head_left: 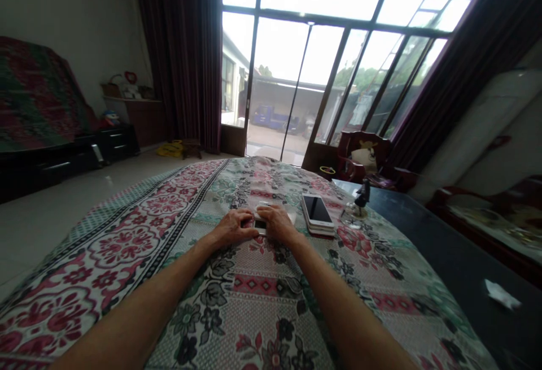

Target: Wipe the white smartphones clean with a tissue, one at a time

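A white-edged phone (259,225) lies on the patterned tablecloth, mostly hidden by my hands. On its left side, my left hand (232,227) has curled fingers and a thumb at the near corner, closed on the edge. My right hand (277,224) covers the right part, its bent fingers pressed over the top. Something clear and shiny, perhaps plastic, shows just beyond the right hand; its kind is unclear. To the right rests a larger white phone (317,209), dark screen up, stacked on another flat thing with a reddish lower edge.
The floral tablecloth (262,308) covers the table. Right of the phones stands a clear-based object with a dark top (362,195). A dark tabletop (427,251) adjoins on the right, with a crumpled white tissue (502,295). Beyond are a wooden chair (366,152) and glass doors.
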A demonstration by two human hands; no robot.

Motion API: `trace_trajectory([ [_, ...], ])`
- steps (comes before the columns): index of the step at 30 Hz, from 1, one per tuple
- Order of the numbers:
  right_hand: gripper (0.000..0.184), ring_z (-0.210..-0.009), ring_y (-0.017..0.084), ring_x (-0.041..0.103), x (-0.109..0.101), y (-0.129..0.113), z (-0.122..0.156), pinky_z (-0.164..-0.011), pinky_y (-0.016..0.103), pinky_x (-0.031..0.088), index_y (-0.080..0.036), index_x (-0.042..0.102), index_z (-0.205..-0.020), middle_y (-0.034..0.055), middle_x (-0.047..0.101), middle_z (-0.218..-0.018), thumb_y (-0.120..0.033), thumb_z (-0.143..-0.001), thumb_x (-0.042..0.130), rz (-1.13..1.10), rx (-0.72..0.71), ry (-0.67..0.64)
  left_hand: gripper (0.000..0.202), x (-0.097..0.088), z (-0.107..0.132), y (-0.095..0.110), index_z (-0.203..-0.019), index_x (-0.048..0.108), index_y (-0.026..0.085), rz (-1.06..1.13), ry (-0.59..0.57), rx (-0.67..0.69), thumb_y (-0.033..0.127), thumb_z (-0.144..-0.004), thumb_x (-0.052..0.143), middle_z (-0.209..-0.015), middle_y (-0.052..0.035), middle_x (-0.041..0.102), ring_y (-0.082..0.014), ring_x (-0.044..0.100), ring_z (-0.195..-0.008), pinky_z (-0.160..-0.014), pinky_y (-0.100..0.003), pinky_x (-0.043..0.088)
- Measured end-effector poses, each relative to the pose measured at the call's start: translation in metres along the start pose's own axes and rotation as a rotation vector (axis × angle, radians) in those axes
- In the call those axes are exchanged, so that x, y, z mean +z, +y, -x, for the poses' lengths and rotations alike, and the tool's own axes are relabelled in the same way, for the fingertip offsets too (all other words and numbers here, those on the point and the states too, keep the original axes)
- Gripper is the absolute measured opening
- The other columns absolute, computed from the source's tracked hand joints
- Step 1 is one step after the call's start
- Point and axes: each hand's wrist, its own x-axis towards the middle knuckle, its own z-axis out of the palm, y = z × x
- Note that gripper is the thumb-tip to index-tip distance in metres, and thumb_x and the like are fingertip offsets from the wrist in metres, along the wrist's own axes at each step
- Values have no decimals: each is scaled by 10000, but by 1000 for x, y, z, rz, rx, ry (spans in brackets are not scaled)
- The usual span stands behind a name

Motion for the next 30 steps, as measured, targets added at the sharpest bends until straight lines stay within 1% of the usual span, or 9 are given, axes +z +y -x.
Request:
trace_trajectory([
  [3, 263, -1013, 190, 564, 0, -4, 6, -922, 262, 374, -244, 698, -1064, 31, 675, -1158, -183, -885, 516, -16, -7, 17, 263, 2, 1, -2, -931, 720, 197, -3, 6, 44, 379, -744, 689, -1091, -60, 686, -232, 613, -1017, -957, -346, 428],
  [7, 259, -958, 180, 555, -2, -14, 15, -920, 266, 372, -238, 694, -1064, 17, 679, -1142, -184, -892, 509, -32, 15, 16, 242, 4, 2, -3, -910, 715, 196, -3, 13, 64, 372, -747, 685, -1070, -43, 683, -225, 610, -1009, -948, -329, 427],
  [10, 280, -1022, 189, 536, -1, -23, 24, -943, 278, 367, -247, 674, -1120, 12, 646, -1226, -207, -905, 499, -47, 48, 55, 259, 5, 2, -3, -916, 714, 184, 10, 38, 84, 383, -752, 691, -1073, -56, 681, -222, 611, -1007, -939, -317, 430],
  [12, 330, -1086, 195, 512, 3, -27, 29, -968, 293, 358, -250, 644, -1189, 13, 612, -1290, -192, -906, 483, -48, 90, 107, 270, 5, 3, -2, -940, 715, 181, 24, 49, 89, 377, -756, 691, -1069, -60, 683, -216, 614, -1005, -942, -313, 430],
  [14, 370, -1117, 199, 499, 6, -29, 33, -983, 304, 354, -243, 628, -1222, 18, 601, -1310, -161, -898, 470, -53, 115, 145, 273, 5, 4, -2, -956, 719, 186, 38, 55, 82, 365, -751, 695, -1070, -57, 687, -214, 615, -1009, -953, -314, 426],
  [20, 374, -1071, 192, 531, 7, -28, 32, -972, 293, 373, -227, 682, -1136, 6, 647, -1243, -90, -870, 457, -124, 91, 199, 273, 4, 4, 2, -962, 727, 197, 66, 63, 85, 323, -720, 715, -1080, -46, 694, -210, 619, -1011, -951, -309, 430],
  [24, 359, -1025, 192, 552, 6, -27, 30, -942, 293, 397, -230, 713, -1061, 1, 684, -1173, -68, -847, 475, -153, 97, 238, 293, 7, 4, 0, -963, 721, 203, 44, 84, 117, 304, -688, 742, -1096, -43, 691, -218, 618, -1028, -958, -306, 422],
  [27, 358, -982, 186, 574, 7, -25, 31, -929, 286, 410, -231, 732, -987, 4, 707, -1115, -40, -816, 482, -163, 82, 255, 284, 9, 4, -2, -956, 715, 193, 10, 107, 110, 289, -690, 733, -1095, -51, 688, -223, 621, -1020, -954, -313, 424],
  [30, 359, -969, 183, 589, 9, -22, 32, -929, 279, 417, -222, 737, -942, 16, 724, -1050, -17, -785, 488, -162, 96, 277, 259, 11, 4, -3, -912, 712, 186, -28, 109, 93, 316, -689, 737, -1060, -49, 690, -230, 623, -1001, -951, -325, 423],
])
